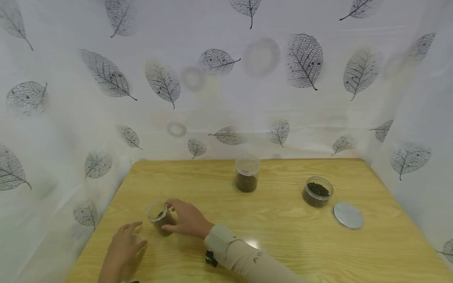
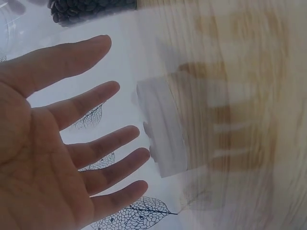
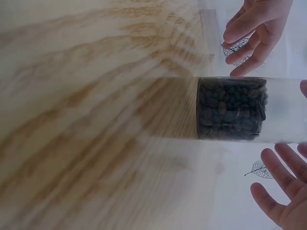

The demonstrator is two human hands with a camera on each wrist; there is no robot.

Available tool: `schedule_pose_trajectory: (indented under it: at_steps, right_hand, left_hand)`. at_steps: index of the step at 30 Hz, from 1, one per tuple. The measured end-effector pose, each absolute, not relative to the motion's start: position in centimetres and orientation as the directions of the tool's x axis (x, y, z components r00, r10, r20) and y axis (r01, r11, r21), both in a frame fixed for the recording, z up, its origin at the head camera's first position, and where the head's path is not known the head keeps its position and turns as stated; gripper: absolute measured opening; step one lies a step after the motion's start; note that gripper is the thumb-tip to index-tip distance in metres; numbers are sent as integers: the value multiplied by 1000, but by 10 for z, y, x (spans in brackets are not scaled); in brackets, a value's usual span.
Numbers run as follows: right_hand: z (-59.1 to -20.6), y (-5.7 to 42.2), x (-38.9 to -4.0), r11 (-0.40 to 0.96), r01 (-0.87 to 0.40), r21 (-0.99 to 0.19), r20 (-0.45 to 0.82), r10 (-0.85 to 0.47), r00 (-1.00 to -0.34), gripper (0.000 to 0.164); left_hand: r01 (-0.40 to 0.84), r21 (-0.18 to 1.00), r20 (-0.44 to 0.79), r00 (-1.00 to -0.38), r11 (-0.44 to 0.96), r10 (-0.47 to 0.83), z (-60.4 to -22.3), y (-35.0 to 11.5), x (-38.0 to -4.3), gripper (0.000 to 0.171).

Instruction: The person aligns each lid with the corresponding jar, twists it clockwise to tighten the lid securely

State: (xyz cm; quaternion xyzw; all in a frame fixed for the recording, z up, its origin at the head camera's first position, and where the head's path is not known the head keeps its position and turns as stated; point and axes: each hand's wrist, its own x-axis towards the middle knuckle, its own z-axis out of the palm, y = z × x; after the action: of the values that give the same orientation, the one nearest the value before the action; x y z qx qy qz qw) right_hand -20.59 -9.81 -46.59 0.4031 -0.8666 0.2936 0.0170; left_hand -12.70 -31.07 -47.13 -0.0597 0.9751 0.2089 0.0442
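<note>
An uncovered clear jar (image 1: 163, 222), partly filled with dark beans (image 3: 231, 109), stands upright at the left of the table. My right hand (image 1: 189, 219) is at its right side, fingertips close by the rim and thumb beside the near wall. In the right wrist view the right fingers (image 3: 284, 179) are straight and spread just past the jar's wall. Left of the jar, my left hand (image 1: 124, 244) hovers apart from it, empty. The left wrist view shows this palm (image 2: 38, 163) with fingers extended, the jar's beans (image 2: 91, 8) at the top edge.
A taller clear jar (image 1: 247, 177) with brown contents stands near the table's back edge. To the right are a low jar (image 1: 316, 198) of dark contents, uncovered, and a silver lid (image 1: 348, 215) lying flat. A leaf-patterned sheet (image 1: 226, 98) encloses the wooden table (image 1: 283, 236).
</note>
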Motion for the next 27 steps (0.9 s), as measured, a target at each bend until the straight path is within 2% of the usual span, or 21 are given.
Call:
schedule_pose_trajectory:
  at_steps: [15,19,27]
  right_hand:
    - [-472,-110,-205,572,-663,-483,167,-683,-711,67]
    - [-472,-111,-205,578,-666,-471,165,-685,-710,67]
    - [-477,-108,-206,574,-671,-470,182,-681,-710,66]
  left_hand:
    - [-140,393,-147,-985,909,-88,-473,-311,-124,55]
    - [-146,387,-162,-983,911,-88,-473,-313,-125,53]
    - [-117,391,-115,-990,913,-78,-476,-315,-124,46]
